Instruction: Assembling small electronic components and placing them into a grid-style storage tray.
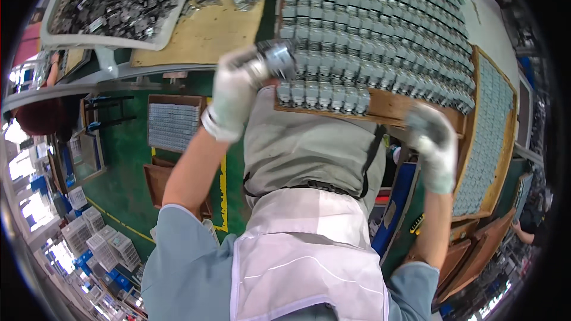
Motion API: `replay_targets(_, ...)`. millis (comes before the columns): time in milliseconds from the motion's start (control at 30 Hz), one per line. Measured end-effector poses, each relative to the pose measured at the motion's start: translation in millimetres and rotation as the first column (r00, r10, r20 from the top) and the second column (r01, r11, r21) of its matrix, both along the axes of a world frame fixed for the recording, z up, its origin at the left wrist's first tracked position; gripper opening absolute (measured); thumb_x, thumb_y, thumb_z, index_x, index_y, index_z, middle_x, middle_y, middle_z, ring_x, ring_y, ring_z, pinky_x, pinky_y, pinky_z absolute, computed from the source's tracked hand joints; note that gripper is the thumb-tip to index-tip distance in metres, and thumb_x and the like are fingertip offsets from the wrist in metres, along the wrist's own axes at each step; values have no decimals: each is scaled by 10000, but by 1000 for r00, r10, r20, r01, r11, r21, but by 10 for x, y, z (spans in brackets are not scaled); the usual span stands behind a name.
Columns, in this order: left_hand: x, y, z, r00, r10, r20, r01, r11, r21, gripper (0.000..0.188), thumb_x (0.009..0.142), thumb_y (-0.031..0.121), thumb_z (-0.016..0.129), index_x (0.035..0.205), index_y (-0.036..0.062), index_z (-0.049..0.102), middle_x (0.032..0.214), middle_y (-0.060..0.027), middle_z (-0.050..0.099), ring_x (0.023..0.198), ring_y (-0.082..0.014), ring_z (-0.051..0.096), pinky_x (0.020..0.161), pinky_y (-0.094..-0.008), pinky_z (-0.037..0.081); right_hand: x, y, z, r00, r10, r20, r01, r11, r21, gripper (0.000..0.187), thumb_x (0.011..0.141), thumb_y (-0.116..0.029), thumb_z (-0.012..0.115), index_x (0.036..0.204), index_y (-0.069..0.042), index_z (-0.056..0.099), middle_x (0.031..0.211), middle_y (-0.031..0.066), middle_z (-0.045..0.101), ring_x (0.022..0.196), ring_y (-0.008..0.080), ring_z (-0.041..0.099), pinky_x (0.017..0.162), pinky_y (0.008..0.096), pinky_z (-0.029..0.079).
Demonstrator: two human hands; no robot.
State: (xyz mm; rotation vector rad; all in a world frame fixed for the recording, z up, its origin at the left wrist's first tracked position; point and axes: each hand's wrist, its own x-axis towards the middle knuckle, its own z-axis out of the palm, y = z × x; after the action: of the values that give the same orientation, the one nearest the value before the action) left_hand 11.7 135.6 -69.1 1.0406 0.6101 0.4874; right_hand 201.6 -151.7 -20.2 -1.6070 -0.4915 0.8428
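My left hand [234, 92], in a white glove, is closed on a small shiny metal part [279, 60] with a dark casing, held over the near left corner of a wooden tray [389, 106]. Close rows of similar grey metal parts [369, 35] fill most of that tray. Its front row stops partway along, and bare wood shows to the right. My right hand [435, 145], also gloved, is at the tray's near right edge. Motion smears its fingers, and a greyish patch there could be either a part or dirt on the glove.
A white bin [107, 40] heaped with loose metal pieces stands at the far left, beside a yellowish board [205, 35]. Another filled wooden tray [496, 172] lies to the right. On the green floor at left sits a further filled tray [173, 123]. Other people are at both sides.
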Motion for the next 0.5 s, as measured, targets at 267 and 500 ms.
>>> replay_targets(267, 127, -1002, -101, 969, -245, -38, 206, 879, -430, 307, 907, 53, 600, 1192, -57, 586, 1013, -100, 685, 861, -178, 674, 712, -267, 555, -325, 421, -481, 985, 106, 135, -123, 985, 123, 366, 731, -40, 803, 1077, 27, 703, 1146, 114, 605, 1015, 164, 579, 852, 290, 486)
replay_targets(500, 233, -901, -211, 909, -350, -224, 416, 768, 488, 279, 876, 47, 640, 1143, -29, 618, 846, -113, 668, 707, -128, 634, 619, -295, 507, -205, 364, -471, 991, 115, 66, -122, 986, 117, 368, 715, -53, 819, 1059, 20, 710, 1084, 87, 602, 949, 133, 572, 807, 251, 454)
